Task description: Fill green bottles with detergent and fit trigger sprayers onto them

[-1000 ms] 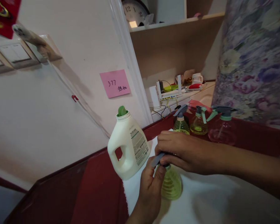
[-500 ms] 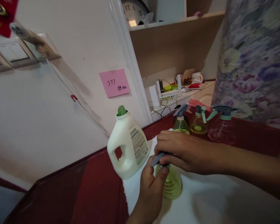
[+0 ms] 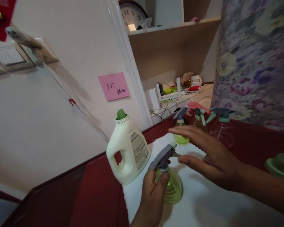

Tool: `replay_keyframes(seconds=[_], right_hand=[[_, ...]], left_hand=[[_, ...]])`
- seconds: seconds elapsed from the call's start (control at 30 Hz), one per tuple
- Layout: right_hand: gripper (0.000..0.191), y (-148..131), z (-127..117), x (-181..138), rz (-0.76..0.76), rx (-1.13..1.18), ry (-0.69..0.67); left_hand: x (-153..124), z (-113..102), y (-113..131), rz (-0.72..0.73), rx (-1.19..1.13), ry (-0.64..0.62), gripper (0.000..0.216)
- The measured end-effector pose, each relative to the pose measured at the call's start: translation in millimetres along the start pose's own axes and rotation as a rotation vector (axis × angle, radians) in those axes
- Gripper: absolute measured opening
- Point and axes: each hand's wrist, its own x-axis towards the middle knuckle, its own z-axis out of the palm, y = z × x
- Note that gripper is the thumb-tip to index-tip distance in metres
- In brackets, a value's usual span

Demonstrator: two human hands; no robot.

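1. While the left hand (image 3: 153,192) keeps its grip closed around the bottle (image 3: 169,186) on the white surface (image 3: 215,205), the right hand (image 3: 210,157) has lifted off the sprayer (image 3: 162,156), fingers spread, holding nothing.
2. The sprayer now appears seated on the bottle.
3. The bottle's near side is hidden behind the left hand.

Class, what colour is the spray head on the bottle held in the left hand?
Grey, on the spray head; head view.

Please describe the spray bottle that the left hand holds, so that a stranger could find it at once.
On the white cloth over the red table, right of the big white jug, stands a ribbed green spray bottle. The left hand grips it. Unlike the three bottles behind it, it stands alone up front, with a grey trigger head.
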Motion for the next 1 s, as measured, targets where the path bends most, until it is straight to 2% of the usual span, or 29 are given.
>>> replay_keyframes(seconds=[0.1,0.17,0.23,0.33,0.37,0.43,0.57,0.7,0.87,1.0], right_hand=[[0.026,12,13,-38,0.420,0.164,0.098],[0.027,13,23,-55,0.649,0.279,0.019],[0.041,9,31,-61,0.766,0.406,-0.174],[0.091,-1,40,-57,0.779,0.530,-0.446],[0.104,-4,43,-55,0.762,0.547,-0.485],[0.115,-7,53,-54,0.739,0.589,-0.470],[0.111,-2,75,-59,0.765,0.594,-0.315],[0.101,1,84,-63,0.716,0.581,-0.274],[0.085,6,80,-64,0.659,0.602,-0.197],[0.078,17,63,-56,0.625,0.538,-0.065]], left_hand=[[1,1,0,-0.009,0.029,0.027,0.055],[1,3,0,-0.012,0.032,0.047,0.057],[0,4,-2,-0.018,0.035,0.068,0.059],[-1,3,-6,-0.018,0.017,0.088,0.058],[-1,3,-7,-0.012,0.007,0.094,0.058],[0,0,-9,-0.010,0.015,0.095,0.059],[2,-2,-8,-0.075,0.092,0.099,0.062],[1,1,-6,-0.081,0.031,0.142,0.061],[0,4,-7,0.021,0.094,0.252,0.057],[4,3,0,0.125,0.050,0.351,0.062]])
